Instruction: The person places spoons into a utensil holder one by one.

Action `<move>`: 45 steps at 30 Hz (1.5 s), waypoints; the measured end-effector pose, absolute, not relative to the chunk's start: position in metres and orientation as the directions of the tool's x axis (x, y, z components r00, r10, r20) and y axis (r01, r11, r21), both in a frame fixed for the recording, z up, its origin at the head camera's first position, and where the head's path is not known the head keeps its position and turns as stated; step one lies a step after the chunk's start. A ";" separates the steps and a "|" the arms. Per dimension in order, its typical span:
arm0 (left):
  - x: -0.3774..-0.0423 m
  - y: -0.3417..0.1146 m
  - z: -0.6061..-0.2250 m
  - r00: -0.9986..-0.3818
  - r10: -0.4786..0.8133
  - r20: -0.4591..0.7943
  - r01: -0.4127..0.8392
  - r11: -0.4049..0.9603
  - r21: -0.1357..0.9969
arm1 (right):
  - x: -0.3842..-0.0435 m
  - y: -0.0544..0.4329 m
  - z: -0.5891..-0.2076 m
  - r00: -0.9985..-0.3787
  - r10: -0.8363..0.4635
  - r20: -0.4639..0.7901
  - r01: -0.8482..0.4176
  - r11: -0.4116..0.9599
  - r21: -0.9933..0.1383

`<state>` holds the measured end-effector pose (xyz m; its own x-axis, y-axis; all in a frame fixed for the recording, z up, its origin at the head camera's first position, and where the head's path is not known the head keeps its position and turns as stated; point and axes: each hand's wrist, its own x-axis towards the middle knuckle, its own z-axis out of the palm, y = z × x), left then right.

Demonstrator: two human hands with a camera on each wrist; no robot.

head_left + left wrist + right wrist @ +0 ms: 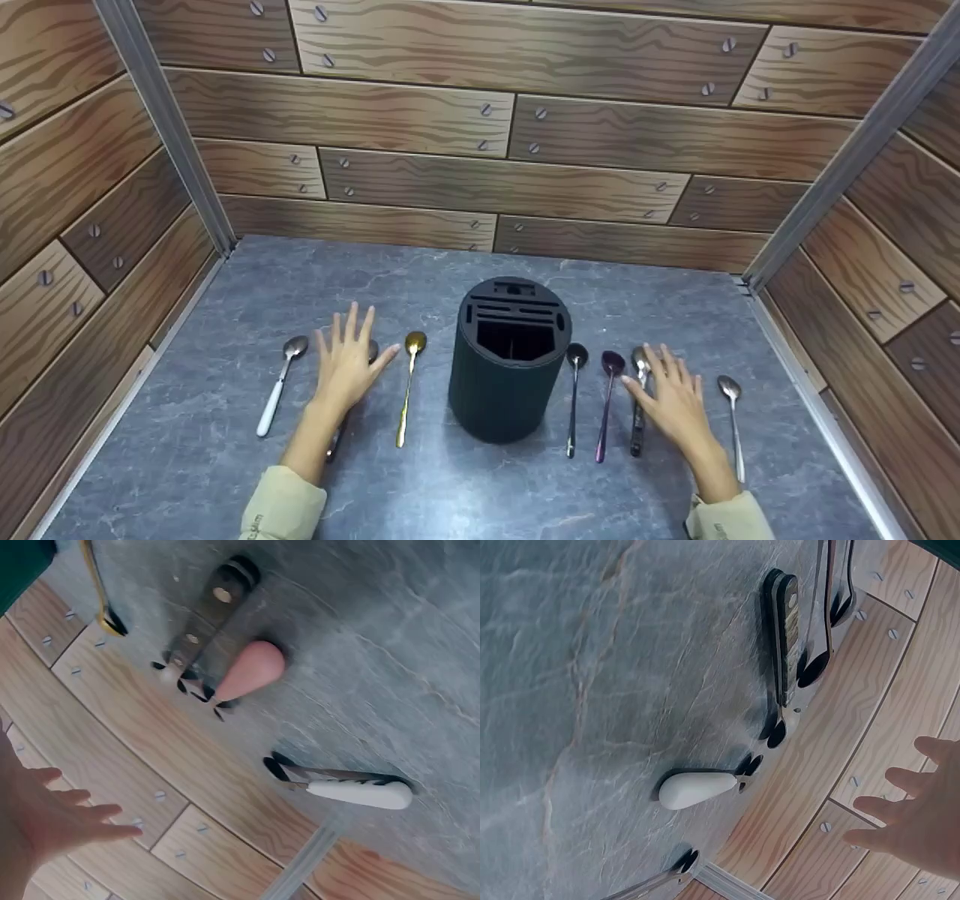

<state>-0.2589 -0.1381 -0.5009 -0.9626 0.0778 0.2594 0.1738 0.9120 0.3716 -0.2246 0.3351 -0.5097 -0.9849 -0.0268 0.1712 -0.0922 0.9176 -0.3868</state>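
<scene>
My left hand (346,371) hovers palm down with fingers spread, holding nothing. Beneath it lies a dark-handled spoon (214,611), partly covered in the head view; a pink-handled spoon (251,671) shows only in the left wrist view. A white-handled spoon (272,405) lies to its left and a gold spoon (407,390) to its right. My right hand (675,401), also spread and holding nothing, is just right of a spoon with a black patterned handle (637,427). Another white-handled spoon (697,790) appears below it in the right wrist view. Farther right lies a silver spoon (735,427).
Between the hands stands a dark cylindrical utensil holder (499,397) with slots and a large opening on top. Right of it lie a black spoon (574,397) and a purple spoon (607,405). Wood-patterned walls (420,180) enclose the grey marbled table (465,495) at the back and sides.
</scene>
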 end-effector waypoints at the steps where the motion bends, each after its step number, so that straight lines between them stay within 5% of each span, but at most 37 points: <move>1: -0.258 -0.136 -0.499 -0.959 0.079 0.271 0.189 0.894 0.407 | -0.225 0.335 -0.510 -0.985 -0.029 0.171 -0.095 0.917 -0.388; 6: -0.253 -0.125 -0.488 -0.936 0.119 0.330 0.299 0.762 0.575 | -0.224 0.332 -0.513 -0.979 -0.048 0.197 -0.125 0.909 -0.398; 13: -0.243 -0.106 -0.468 -0.893 0.194 0.406 0.428 0.643 0.635 | -0.224 0.326 -0.518 -0.976 -0.056 0.211 -0.140 0.902 -0.409; 29: -0.233 -0.064 -0.453 -0.698 0.439 0.566 0.696 0.601 0.393 | -0.225 0.306 -0.525 -0.961 -0.077 0.267 -0.197 0.866 -0.460; 45: -0.236 -0.040 -0.440 -0.691 0.495 0.527 0.663 0.724 0.190 | -0.230 0.282 -0.536 -0.955 -0.098 0.281 -0.228 0.848 -0.478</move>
<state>-0.2361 -0.0396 -0.4403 -0.6911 0.4951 0.5266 0.6632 0.7239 0.1899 -0.2302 0.2819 -0.5356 -0.9546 -0.0980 0.2814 -0.2280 0.8482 -0.4781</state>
